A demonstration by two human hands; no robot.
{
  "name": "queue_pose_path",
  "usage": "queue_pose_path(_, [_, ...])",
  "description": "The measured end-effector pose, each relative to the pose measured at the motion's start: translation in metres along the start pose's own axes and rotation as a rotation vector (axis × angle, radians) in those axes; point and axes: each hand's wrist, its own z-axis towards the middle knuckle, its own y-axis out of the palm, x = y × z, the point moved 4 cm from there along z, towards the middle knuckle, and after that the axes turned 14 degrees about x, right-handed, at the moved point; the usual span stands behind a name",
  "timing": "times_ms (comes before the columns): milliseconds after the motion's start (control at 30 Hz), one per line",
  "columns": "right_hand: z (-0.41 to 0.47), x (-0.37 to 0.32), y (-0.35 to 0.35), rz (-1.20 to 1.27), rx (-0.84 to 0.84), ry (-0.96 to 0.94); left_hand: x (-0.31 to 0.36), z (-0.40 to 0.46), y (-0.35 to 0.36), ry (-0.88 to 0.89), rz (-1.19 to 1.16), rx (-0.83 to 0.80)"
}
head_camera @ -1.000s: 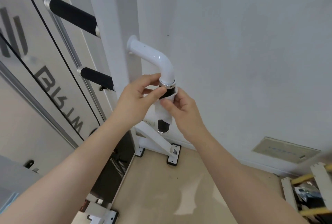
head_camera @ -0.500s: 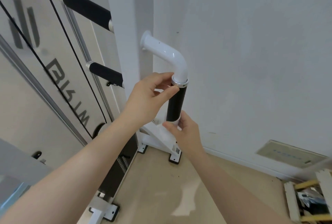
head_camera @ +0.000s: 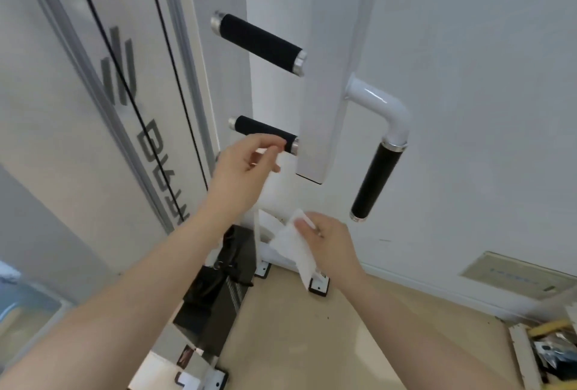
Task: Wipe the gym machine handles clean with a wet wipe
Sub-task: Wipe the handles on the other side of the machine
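A white gym machine frame [head_camera: 324, 83] carries three black grip handles. The hanging handle [head_camera: 376, 178] on the bent white tube [head_camera: 385, 108] is at the right, free of both hands. My right hand [head_camera: 327, 241] holds a crumpled white wet wipe [head_camera: 293, 247] below and left of that handle. My left hand [head_camera: 242, 167] is raised just in front of the lower horizontal handle [head_camera: 265, 135], fingers loosely curled, holding nothing. The upper horizontal handle [head_camera: 257, 42] sticks out above.
Black cables [head_camera: 125, 83] and a grey rail run down the left panel. A black weight stack [head_camera: 215, 292] and white base feet [head_camera: 318, 285] stand on the beige floor. A wall vent [head_camera: 518, 278] and a cluttered crate [head_camera: 546, 352] are at the right.
My right hand slid the wipe down the hanging handle and came off its lower end. My left hand let go of the handle's top and moved left toward the lower horizontal handle.
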Motion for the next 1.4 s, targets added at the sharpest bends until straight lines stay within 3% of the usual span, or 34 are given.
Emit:
queue_pose_path(167, [0.030,-0.101,0.001,0.121,0.211,-0.207,-0.042,0.040,-0.031,-0.229,-0.055,0.338])
queue_pose_path(333, [0.064,-0.150,0.012,0.274,0.228,-0.160,-0.064,0.060,-0.034,-0.378,-0.036,0.250])
queue_pose_path(433, [0.072,-0.176,0.017,0.020,0.333,-0.428,-0.074,0.063,-0.037,-0.429,-0.095,0.273])
queue_pose_path(533, [0.071,-0.167,0.053,-0.493,0.232,-0.658,-0.082,0.064,-0.044,-0.452,-0.150,0.322])
queue_pose_path(600, [0.064,-0.143,0.080,-0.753,0.083,-0.616,-0.088,0.062,-0.046,-0.459,-0.144,0.301])
queue_pose_path(667, [0.060,-0.132,0.088,-0.780,0.049,-0.587,-0.089,0.062,-0.044,-0.456,-0.160,0.243])
queue_pose_path(833, [0.083,-0.154,0.075,-0.616,0.173,-0.606,-0.088,0.075,-0.046,-0.377,-0.048,0.072])
queue_pose_path(967, [0.090,-0.144,0.067,-0.790,0.091,-0.602,-0.086,0.070,-0.037,-0.318,-0.011,-0.004])
queue_pose_path(1067, [0.085,-0.125,0.053,-1.030,0.303,-0.522,-0.086,0.067,-0.031,-0.307,-0.030,0.018])
queue_pose_path(1133, [0.089,-0.127,0.066,-1.008,0.397,-0.525,-0.083,0.068,-0.029,-0.317,-0.022,0.015])
queue_pose_path(1267, [0.105,-0.140,0.092,-0.956,0.163,-0.586,-0.081,0.070,-0.029,-0.350,-0.037,0.018])
queue_pose_path(1400, [0.096,-0.123,0.061,-1.083,0.336,-0.586,-0.080,0.064,-0.027,-0.311,0.017,-0.001])
